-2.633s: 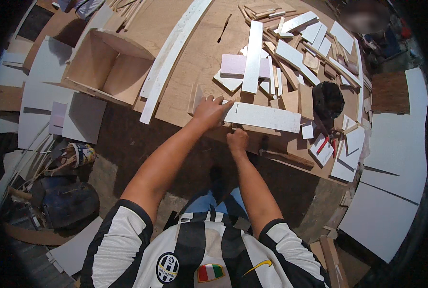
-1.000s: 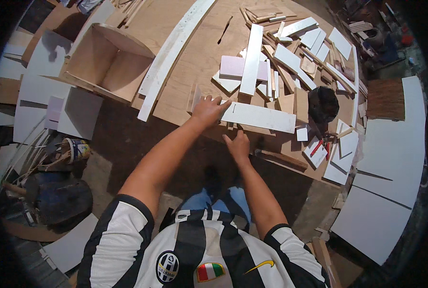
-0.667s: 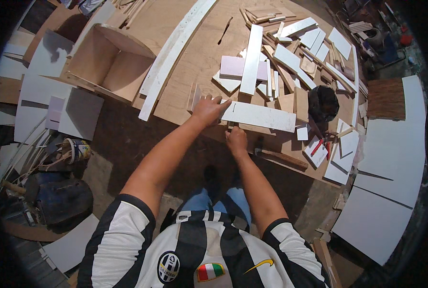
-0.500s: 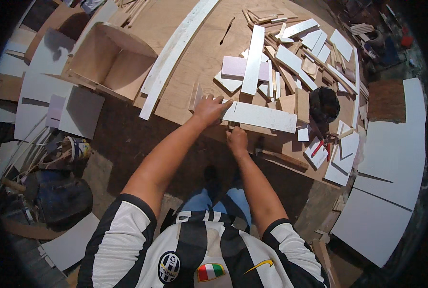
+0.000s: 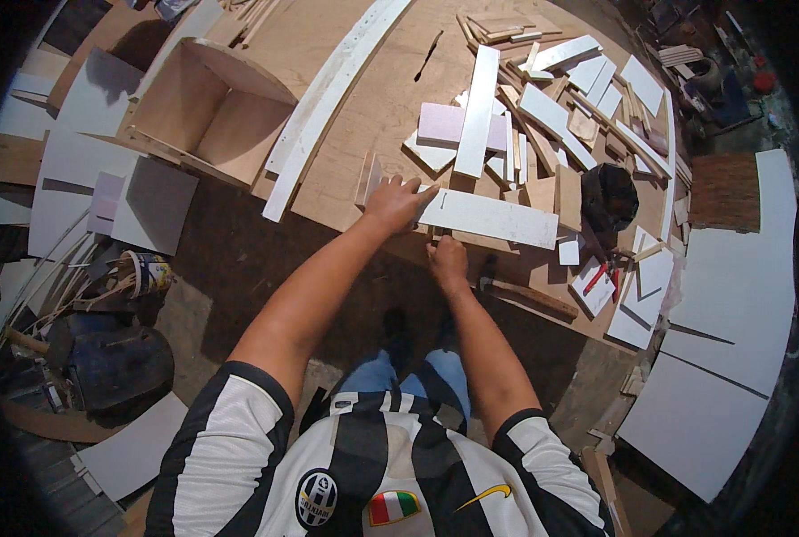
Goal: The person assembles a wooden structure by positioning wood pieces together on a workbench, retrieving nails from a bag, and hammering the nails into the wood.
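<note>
A narrow white board [image 5: 493, 217] lies along the near edge of the wooden worktable. My left hand [image 5: 394, 204] grips its left end, fingers over the top. A thin dark nail-like mark shows on the board just beyond the fingertips. Below the board's near edge, my right hand [image 5: 448, 258] is closed, knuckles up; what is in it is mostly hidden. A small upright wooden panel [image 5: 369, 179] stands just left of my left hand. Another upright wooden piece [image 5: 568, 199] meets the board's right end. A wooden-handled tool [image 5: 534, 300], seemingly a hammer, lies right of my right hand.
White and bare wood offcuts [image 5: 542, 107] are piled on the worktable [image 5: 363, 116]. A black bag [image 5: 609, 197] and red-handled tool [image 5: 596, 279] lie at right. An open wooden box [image 5: 211, 107] and long white strips [image 5: 328, 98] are left. Large white panels [image 5: 730, 286] stand at far right.
The whole view has shifted very slightly. Both hands keep their places at the white board, and nothing has been taken up or let go.
</note>
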A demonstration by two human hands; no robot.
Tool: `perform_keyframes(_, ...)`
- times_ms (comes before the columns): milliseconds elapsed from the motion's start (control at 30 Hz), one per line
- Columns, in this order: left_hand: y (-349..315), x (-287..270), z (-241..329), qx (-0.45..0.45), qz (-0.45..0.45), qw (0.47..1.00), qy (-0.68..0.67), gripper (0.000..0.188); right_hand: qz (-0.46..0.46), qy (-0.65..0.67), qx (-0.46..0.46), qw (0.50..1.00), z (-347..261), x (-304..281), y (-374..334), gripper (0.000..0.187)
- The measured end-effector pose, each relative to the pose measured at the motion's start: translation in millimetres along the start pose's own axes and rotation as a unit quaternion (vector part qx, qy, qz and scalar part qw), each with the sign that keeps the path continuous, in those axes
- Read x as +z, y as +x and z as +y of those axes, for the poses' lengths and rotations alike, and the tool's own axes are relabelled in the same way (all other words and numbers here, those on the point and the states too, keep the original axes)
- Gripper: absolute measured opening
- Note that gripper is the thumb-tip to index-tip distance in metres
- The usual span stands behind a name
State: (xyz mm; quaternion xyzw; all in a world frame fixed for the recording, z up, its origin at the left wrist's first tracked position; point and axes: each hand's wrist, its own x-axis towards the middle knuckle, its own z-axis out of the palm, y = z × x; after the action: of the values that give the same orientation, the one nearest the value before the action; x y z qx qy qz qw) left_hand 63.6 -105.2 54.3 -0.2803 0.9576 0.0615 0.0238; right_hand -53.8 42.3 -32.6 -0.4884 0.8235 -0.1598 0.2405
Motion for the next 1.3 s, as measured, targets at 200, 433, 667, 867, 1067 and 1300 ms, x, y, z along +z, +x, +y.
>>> perform_keyframes(200, 2.0, 0.2, 2.7, -0.006, -0.001, 1.000, 0.003, 0.080, 0.010, 0.017, 0.017, 1.000, 1.5, 3.1, -2.9, 0.033)
perform_keyframes(433, 0.0, -7.9, 5.3, -0.007, -0.014, 1.000, -0.023, 0.076, 0.028, 0.024, 0.026, 0.999, 0.2, 3.6, -4.6, 0.034)
perform_keyframes(667, -2.4, -1.7, -0.1, -0.013, -0.011, 1.000, 0.000, 0.074, 0.156, 0.048, -0.090, 0.982, 32.3, -38.4, -40.1, 0.054)
perform_keyframes(867, -3.8, 4.7, 1.8, -0.007, -0.001, 1.000, -0.026, 0.072, 0.190, -0.120, -0.050, 0.973, 158.6, -86.2, -121.4, 0.059)
perform_keyframes(1067, -1.1, 6.0, 1.0, 0.013, 0.005, 1.000, -0.007, 0.072, 0.145, -0.194, -0.027, 0.970, 208.4, -76.3, -110.1, 0.051)
perform_keyframes(1300, -5.1, -0.1, 6.1, -0.004, -0.018, 1.000, -0.021, 0.075, 0.039, -0.085, -0.063, 0.994, 196.7, -88.0, -127.5, 0.034)
